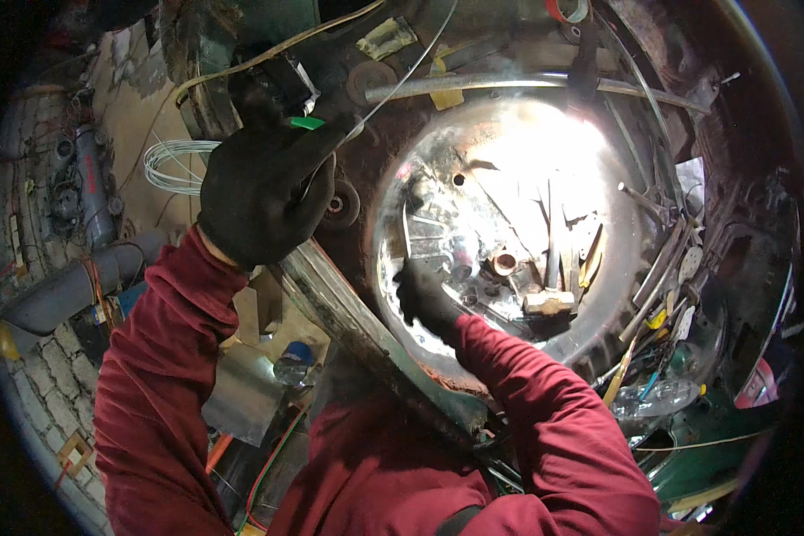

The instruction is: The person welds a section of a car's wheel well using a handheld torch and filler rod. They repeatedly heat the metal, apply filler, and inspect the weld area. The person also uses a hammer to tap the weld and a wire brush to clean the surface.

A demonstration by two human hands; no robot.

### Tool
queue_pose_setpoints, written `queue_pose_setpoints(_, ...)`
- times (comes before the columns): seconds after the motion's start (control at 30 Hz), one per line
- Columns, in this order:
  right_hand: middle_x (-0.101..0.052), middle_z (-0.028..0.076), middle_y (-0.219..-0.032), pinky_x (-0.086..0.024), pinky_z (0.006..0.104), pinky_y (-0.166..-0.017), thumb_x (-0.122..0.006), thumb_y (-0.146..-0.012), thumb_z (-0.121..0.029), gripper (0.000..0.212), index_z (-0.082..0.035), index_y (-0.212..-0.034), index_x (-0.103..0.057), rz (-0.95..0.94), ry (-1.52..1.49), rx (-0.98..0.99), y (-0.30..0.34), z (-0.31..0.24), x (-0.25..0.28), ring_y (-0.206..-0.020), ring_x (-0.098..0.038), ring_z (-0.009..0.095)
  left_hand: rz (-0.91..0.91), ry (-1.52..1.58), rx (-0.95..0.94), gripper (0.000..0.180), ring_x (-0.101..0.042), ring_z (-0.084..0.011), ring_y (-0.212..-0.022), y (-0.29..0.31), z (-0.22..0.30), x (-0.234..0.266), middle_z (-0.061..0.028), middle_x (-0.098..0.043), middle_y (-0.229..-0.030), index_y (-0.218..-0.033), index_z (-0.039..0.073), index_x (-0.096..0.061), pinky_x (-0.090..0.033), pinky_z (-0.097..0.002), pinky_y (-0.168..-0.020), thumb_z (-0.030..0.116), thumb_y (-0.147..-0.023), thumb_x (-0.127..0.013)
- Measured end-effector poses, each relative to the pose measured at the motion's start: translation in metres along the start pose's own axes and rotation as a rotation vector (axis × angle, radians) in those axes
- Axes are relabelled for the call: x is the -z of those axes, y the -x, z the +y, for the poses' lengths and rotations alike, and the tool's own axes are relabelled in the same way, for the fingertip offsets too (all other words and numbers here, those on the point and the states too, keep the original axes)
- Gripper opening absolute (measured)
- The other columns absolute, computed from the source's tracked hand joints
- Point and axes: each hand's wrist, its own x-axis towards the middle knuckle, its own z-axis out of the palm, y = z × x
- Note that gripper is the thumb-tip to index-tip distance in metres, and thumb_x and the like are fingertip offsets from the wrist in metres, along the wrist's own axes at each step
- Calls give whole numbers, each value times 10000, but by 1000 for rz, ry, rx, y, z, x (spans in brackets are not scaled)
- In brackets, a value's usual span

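Note:
My left hand (263,192) wears a black glove and is closed around a green-handled tool (308,123) at the rusty rim of the bench. A thin wire (411,71) runs up and right from that hand. My right hand (424,295), also in a black glove, reaches down into a large shiny round metal basin (500,152) and rests on its lower left wall; whether it grips anything I cannot tell. Inside the basin lie a small hammer (549,302), a short copper-coloured ring (503,263) and several thin rods and tools (590,255).
A metal pipe (473,85) lies across the basin's top edge. A grinding disc (341,205) sits on the rusty surface beside my left hand. A coil of white wire (170,165), a grey pipe (71,290) and a brick floor (40,393) are at the left. Tools crowd the basin's right rim (661,295).

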Motion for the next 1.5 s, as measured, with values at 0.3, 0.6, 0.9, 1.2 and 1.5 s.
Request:
queue_pose_setpoints(0.3, -714, 167, -791, -520, 472, -542, -592, -1026, -143, 207, 4, -1154, -661, -119, 231, -157, 0, -10, -6, -630, -690, 292, -32, -85, -18, 460, -641, -322, -659, 7, 1, 4, -129, -680, -822, -1414, 105, -685, -513, -457, -607, 127, -955, -702)
queue_pose_setpoints(0.6, -646, 238, -646, -508, 588, -601, -493, -1118, -534, 613, 9, -924, -700, -114, 74, -497, 28, -15, 3, -640, -706, 337, -30, -14, 7, 461, -681, -315, -692, 10, -1, 3, -134, -720, -857, -1418, 110, -682, -547, -446, -641, 123, -957, -698)
queue_pose_setpoints(0.9, -712, 247, -907, -528, 589, -854, -505, -1096, -354, 405, -1, -1209, -667, -134, 819, -57, -5, -26, 20, -830, -690, 476, -53, -47, 15, 414, -701, -322, -689, -3, 3, 3, -144, -739, -868, -1369, 100, -704, -571, -453, -641, 125, -956, -699)
queue_pose_setpoints(1.2, -659, 222, -654, -539, 514, -535, -435, -1118, -487, 602, 14, -843, -625, 200, 520, -44, -97, -14, 120, -551, -678, 383, -59, -16, 9, 413, -699, -320, -669, -9, 7, -3, -146, -737, -846, -1373, 107, -704, -568, -445, -627, 121, -960, -694)
queue_pose_setpoints(1.5, -708, 264, -795, -571, 539, -621, -434, -1118, -428, 545, 53, -986, -654, -39, 508, -225, -14, -22, 28, -622, -704, 413, -18, -22, -25, 422, -685, -348, -692, 1, 0, -1, -156, -725, -841, -1363, 85, -702, -545, -464, -648, 88, -941, -710)
